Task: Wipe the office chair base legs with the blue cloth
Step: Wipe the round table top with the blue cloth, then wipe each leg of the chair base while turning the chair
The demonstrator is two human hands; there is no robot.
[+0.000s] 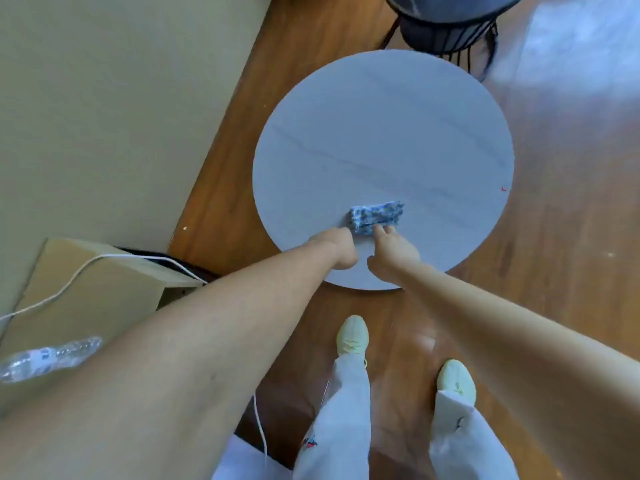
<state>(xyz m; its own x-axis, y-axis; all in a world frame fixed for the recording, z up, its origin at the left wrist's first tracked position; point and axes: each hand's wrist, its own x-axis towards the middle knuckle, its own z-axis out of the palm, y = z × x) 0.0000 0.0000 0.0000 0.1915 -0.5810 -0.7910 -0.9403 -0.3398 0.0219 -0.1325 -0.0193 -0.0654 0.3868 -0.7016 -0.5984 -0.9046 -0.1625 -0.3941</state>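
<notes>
Here the left hand [337, 249] reaches out over the near edge of a round grey table [398, 133], with its knuckles up and its fingers curled under. The fingertips meet the left end of the blue cloth [375, 216], but you cannot tell if they are pinching it or only touching it. The right hand [393, 252] is just beside the left one, with its thumb sticking out to the side and its fingers pointing forward. Those fingers touch the near edge of the cloth and are a little spread, not closed around it. The cloth is folded into a small bundle and lies flat on the table top, close to the near rim. Both arms are bare and stretch long and straight from the bottom corners toward the middle. Below the table two feet in pale yellow shoes [353, 336] stand on a brown wooden floor [571, 237]. A dark wire stool [446, 26] stands past the far side of the table. On the left a cardboard box [86, 282] holds a white cable [69, 282] and a clear plastic bottle [48, 356].
</notes>
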